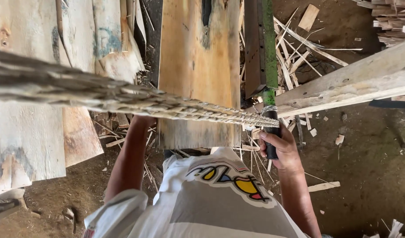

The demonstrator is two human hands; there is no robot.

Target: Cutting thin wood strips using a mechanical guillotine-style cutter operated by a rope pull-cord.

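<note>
Gripping a black handle [271,141], the right hand [281,152] is clenched round it, thumb across the front. Just above the fist the handle meets a green bar [268,48] running away up the frame, with pale cord binding [269,109] at the joint. A thick twisted rope [123,94] comes in from the left and ends at that binding, just above the knuckles. Left hand [143,120] reaches forward under the rope to the near end of a broad plank [198,66]; fingers hidden behind the rope, so cannot tell whether they grip or just press. Plank lies left of the fist. A pale beam [356,79] slants off to its right. Wood offcuts [299,48] litter the dirt floor [370,167] beyond.
</note>
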